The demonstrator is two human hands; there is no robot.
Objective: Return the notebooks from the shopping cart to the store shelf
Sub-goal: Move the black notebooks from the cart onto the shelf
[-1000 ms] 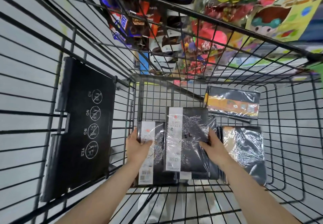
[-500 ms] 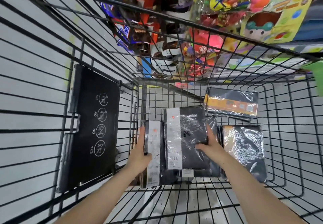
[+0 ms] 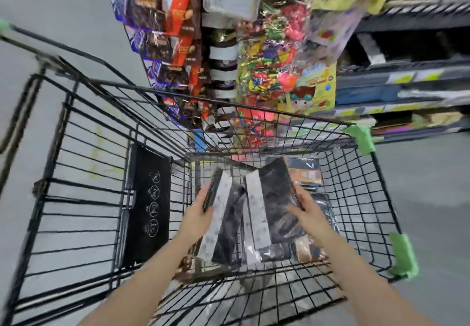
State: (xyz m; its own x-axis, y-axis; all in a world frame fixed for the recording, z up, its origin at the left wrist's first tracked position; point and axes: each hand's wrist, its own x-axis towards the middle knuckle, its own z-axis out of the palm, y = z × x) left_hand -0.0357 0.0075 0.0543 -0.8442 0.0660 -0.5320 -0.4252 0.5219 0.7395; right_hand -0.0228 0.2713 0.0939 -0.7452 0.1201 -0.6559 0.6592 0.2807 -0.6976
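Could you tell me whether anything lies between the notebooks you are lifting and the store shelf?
Yes: the black wire cart's front rim and wall stand between the two plastic-wrapped black notebooks, held by the left hand and right hand, and the shelf.

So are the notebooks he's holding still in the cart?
Partly lifted, still inside. The left hand and right hand each grip a notebook, tilted up below the shopping cart rim.

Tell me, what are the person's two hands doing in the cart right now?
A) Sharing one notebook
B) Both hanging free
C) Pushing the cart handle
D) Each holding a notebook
D: the left hand grips one wrapped notebook and the right hand grips another, both tilted up inside the cart.
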